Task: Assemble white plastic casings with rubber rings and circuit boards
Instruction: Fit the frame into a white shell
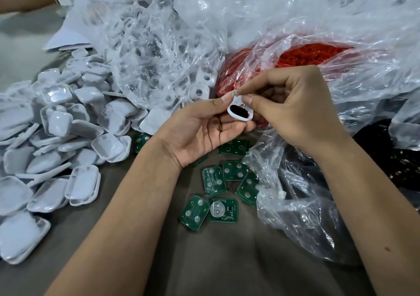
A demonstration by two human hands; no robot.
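Casing pile (52, 141) at 9 o'clock; ring bag (302, 57) at 1; boards (214, 180) at 6. Centre: left hand (200, 132) and right hand (293, 109) both pinch one casing (238, 112), red ring inside.
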